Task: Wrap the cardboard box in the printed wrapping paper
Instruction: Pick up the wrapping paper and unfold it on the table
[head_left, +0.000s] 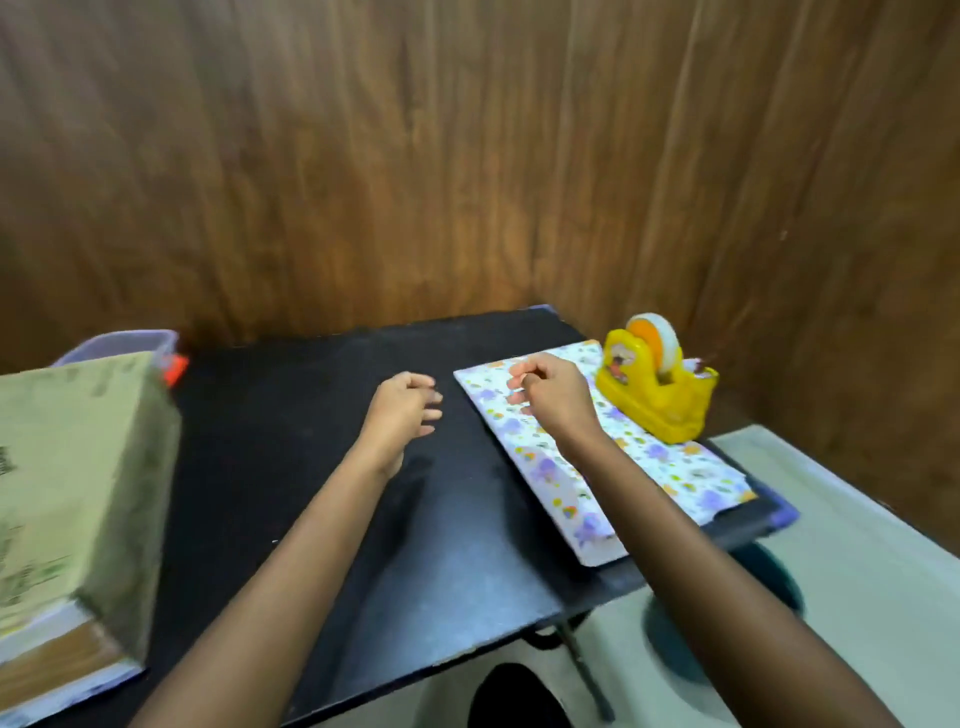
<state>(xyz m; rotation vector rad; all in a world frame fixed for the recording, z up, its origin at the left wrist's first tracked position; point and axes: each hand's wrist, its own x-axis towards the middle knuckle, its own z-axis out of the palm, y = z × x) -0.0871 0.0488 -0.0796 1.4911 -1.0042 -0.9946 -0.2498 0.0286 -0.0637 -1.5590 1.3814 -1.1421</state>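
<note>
A large cardboard box (72, 499) stands at the left edge of the black table (291, 467), blurred. Folded printed wrapping paper (550, 483), white with purple and orange figures, lies flat on the table's right side. My left hand (405, 410) hovers over the bare table just left of the paper, fingers loosely curled, holding nothing. My right hand (550, 395) is over the far end of the paper with fingers curled; whether it pinches the paper is unclear.
A yellow tape dispenser (657, 384) with a roll of tape stands on the paper's far right edge. A clear plastic bin (124, 345) sits behind the box. Wood-panelled walls close in behind and to the right. The floor lies beyond the table's right edge.
</note>
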